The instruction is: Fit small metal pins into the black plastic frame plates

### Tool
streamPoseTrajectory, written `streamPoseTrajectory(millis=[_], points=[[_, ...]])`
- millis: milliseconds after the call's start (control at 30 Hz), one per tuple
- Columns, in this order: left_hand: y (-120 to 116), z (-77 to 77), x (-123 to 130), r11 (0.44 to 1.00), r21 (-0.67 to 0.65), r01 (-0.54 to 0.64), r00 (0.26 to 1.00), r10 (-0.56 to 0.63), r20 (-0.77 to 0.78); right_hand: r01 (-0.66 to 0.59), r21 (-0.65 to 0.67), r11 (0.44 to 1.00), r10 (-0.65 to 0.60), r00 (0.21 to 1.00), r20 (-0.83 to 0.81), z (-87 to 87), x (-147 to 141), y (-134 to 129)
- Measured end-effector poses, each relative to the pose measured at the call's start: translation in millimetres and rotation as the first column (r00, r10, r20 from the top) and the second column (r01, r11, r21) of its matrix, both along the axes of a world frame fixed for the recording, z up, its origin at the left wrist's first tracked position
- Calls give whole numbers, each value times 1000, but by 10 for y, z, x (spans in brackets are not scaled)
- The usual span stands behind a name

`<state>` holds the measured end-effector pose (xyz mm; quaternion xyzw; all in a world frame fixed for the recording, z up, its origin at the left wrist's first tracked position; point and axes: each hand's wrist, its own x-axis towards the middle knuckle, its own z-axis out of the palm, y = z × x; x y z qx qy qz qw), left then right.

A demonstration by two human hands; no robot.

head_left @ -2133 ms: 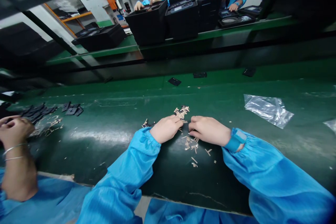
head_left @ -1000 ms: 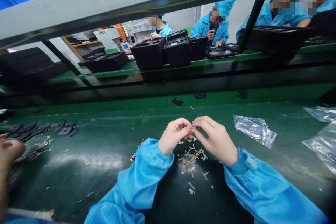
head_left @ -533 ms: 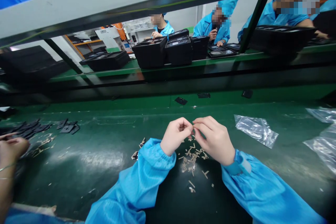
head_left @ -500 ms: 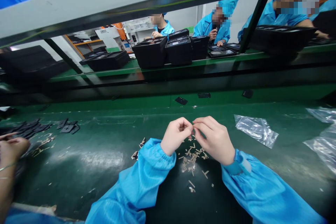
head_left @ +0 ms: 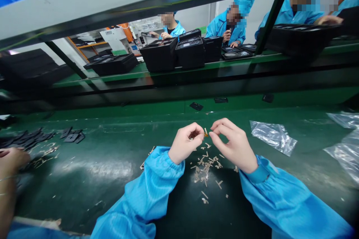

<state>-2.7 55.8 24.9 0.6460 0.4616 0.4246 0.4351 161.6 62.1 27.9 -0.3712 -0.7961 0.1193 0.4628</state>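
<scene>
My left hand [head_left: 186,142] is closed in a pinch above the green work surface. At its fingertips shows a tiny orange-gold piece with a pale strip [head_left: 205,133], too small to name surely. My right hand [head_left: 232,142] is just right of it, thumb and forefinger tips drawn together and slightly apart from the piece. Whether anything sits between those right fingertips is too small to make out. Below both hands lie many scattered beige paper-like scraps [head_left: 206,168]. Some small dark-and-pale pieces [head_left: 142,165] lie beside my left sleeve, partly hidden by it.
Clear plastic bags [head_left: 273,137] lie to the right. Flat black parts [head_left: 74,135] are piled at left, near another person's hand [head_left: 12,160]. A few black plates [head_left: 196,106] lie along the back. Beyond, black trays [head_left: 190,52] stand on a shelf with co-workers behind.
My hands, fingertips together before, have moved apart, the right one shifting right. The orange-gold piece now shows between them. The other person's hand at left has shifted slightly.
</scene>
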Motion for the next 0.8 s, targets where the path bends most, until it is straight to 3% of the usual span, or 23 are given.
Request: streamPoseTrajectory(millis=[167,467,667,800], points=[[-15,50,21,999,37,22,999,-20,-50,-108,-77,991,106,994,-36,-9,4,18],[4,76,0,999,22,30,996,-28,-85,-128,-63,990,127,992,-13,4,13,30],[76,22,-66,985,-172,-4,984,34,172,-70,-49,996,69,998,-10,72,74,31],[103,5,-56,936,-342,84,936,43,349,-94,-33,995,96,994,49,45,34,16]])
